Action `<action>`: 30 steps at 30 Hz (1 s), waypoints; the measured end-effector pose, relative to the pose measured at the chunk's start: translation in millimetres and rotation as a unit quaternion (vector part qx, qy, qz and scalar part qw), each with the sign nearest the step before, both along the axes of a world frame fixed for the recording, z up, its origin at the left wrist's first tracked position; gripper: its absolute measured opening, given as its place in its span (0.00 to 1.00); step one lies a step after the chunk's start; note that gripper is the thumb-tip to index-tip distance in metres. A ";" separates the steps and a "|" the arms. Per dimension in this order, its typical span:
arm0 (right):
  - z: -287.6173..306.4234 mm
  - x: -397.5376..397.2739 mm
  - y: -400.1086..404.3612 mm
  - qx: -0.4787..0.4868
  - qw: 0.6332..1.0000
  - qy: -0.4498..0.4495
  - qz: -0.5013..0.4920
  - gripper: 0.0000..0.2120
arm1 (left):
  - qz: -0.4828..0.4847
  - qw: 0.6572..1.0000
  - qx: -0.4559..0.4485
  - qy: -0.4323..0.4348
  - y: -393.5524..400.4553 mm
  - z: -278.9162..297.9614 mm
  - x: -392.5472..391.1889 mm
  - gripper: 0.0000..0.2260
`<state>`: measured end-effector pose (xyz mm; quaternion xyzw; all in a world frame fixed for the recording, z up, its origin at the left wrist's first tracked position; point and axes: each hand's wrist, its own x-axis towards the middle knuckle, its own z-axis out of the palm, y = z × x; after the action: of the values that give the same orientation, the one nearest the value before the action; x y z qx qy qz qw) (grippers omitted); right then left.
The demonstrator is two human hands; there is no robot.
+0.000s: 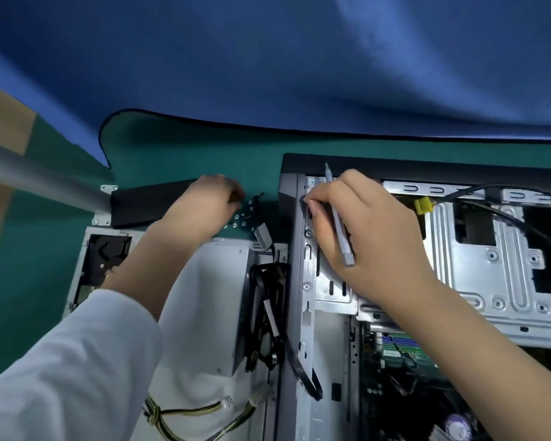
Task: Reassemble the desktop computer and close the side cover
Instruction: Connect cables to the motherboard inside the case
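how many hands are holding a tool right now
1. The right hand grips a grey screwdriver over the open computer case. The left hand reaches to the loose screws on the green mat, holding no tool.

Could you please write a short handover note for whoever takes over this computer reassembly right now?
Left hand: reaching over the loose screws on the green mat; whether it pinches one is hidden.
Right hand: grips the screwdriver, resting on the open computer case frame.
Power supply lies outside the case, cables loose.
Done: cannot tell.
Left: refit the parts, drive screws, close the side cover.
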<state>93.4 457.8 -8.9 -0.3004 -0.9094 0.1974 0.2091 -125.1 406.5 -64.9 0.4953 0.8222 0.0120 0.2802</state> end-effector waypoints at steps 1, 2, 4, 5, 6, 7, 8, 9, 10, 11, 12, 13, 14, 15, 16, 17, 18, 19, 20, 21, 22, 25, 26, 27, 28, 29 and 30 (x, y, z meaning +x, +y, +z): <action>0.1 -0.1 -0.1 0.000 1.000 -0.001 -0.001 0.06 | -0.005 1.000 -0.012 0.002 3.6 -2.6 -1.2 0.11; 0.1 -0.2 0.1 0.000 1.000 -0.001 -0.003 0.06 | -0.006 1.000 -0.018 0.005 6.0 -4.9 -2.7 0.11; 0.2 -0.1 0.1 0.000 1.000 -0.004 -0.004 0.06 | -0.004 1.000 -0.021 0.004 8.1 -9.6 -5.1 0.09; 0.4 0.0 -0.1 0.001 1.000 -0.005 -0.004 0.07 | -0.002 1.000 -0.022 0.002 7.8 -11.7 -5.6 0.08; 0.6 0.0 -0.4 0.001 1.000 -0.006 -0.005 0.07 | -0.001 1.000 -0.022 0.003 7.3 -13.6 -6.3 0.07; 0.9 -0.2 -0.5 0.001 1.000 -0.007 -0.007 0.07 | 0.000 1.000 -0.022 0.005 6.6 -15.5 -6.7 0.07; 0.9 -0.5 -0.5 0.001 1.000 -0.007 -0.009 0.08 | 0.003 1.000 -0.022 0.008 6.2 -17.3 -7.6 0.07; 0.9 -0.6 -0.8 0.002 1.000 -0.008 -0.011 0.08 | 0.009 1.000 -0.023 0.010 5.7 -18.9 -8.1 0.07; 0.9 -0.8 -1.0 0.002 1.000 -0.008 -0.012 0.08 | 0.016 1.000 -0.023 0.012 5.3 -20.0 -8.7 0.06; 0.8 -1.0 -1.2 0.002 1.000 -0.008 -0.012 0.08 | 0.023 0.999 -0.022 0.012 4.8 -20.7 -9.1 0.06; 0.8 -1.0 -1.1 0.001 1.000 -0.006 -0.012 0.08 | 0.027 0.999 -0.021 0.011 4.6 -21.0 -9.6 0.05; 0.6 -1.2 -1.0 0.001 1.000 -0.005 -0.012 0.08 | 0.028 0.999 -0.018 0.010 4.0 -20.7 -9.8 0.06; 0.6 -1.3 -0.8 0.002 1.000 -0.004 -0.012 0.08 | 0.028 0.999 -0.014 0.010 3.4 -19.5 -10.1 0.06; 0.6 -1.3 -0.9 0.003 1.000 -0.005 -0.011 0.08 | 0.026 1.000 -0.006 0.010 2.2 -17.6 -9.6 0.07; 0.4 -1.3 -0.8 0.003 1.000 -0.004 -0.011 0.08 | 0.026 1.000 0.005 0.012 0.3 -15.3 -9.0 0.08; 0.0 -1.6 -0.6 0.001 1.000 -0.002 -0.009 0.08 | 0.028 0.999 0.020 0.014 -2.1 -12.5 -8.4 0.09; 0.1 -1.7 -0.6 -0.003 1.000 0.001 -0.009 0.08 | 0.034 0.999 0.039 0.016 -4.9 -9.2 -7.5 0.10; 0.5 -1.3 -0.8 -0.006 1.000 0.003 -0.008 0.08 | 0.041 0.997 0.063 0.016 -8.0 -5.2 -5.6 0.11; 1.3 -0.7 -1.1 -0.011 1.000 0.007 -0.006 0.08 | 0.048 0.995 0.091 0.017 -11.2 -0.2 -2.9 0.11; 2.5 0.7 -1.9 -0.016 1.000 0.015 -0.003 0.08 | 0.053 0.991 0.118 0.018 -14.4 6.0 0.7 0.10; 4.2 2.7 -3.2 -0.026 0.999 0.026 -0.001 0.08 | 0.056 0.988 0.144 0.021 -17.4 12.9 5.2 0.10; 10.6 16.7 -11.5 -0.094 0.993 0.074 -0.015 0.08 | 0.087 0.969 0.227 0.032 -26.7 35.8 26.0 0.08; 12.4 24.7 -15.7 -0.122 0.988 0.096 -0.020 0.09 | 0.106 0.961 0.254 0.025 -29.1 43.5 36.7 0.07; 13.9 33.9 -20.5 -0.152 0.981 0.120 -0.022 0.11 | 0.121 0.954 0.276 0.011 -31.2 50.9 49.6 0.06; 15.1 44.3 -25.5 -0.183 0.973 0.141 -0.023 0.12 | 0.130 0.947 0.294 -0.005 -33.7 57.8 65.0 0.06; 15.9 55.3 -30.2 -0.213 0.965 0.154 -0.024 0.12 | 0.137 0.939 0.313 -0.024 -36.6 64.5 82.3 0.06; 16.0 66.3 -33.6 -0.237 0.958 0.161 -0.024 0.10 | 0.146 0.930 0.333 -0.046 -39.7 70.7 100.3 0.06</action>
<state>159.7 424.2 7.1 -0.3277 -0.7834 0.4478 0.2801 -24.8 366.7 5.8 0.4339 0.8202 0.3489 0.1314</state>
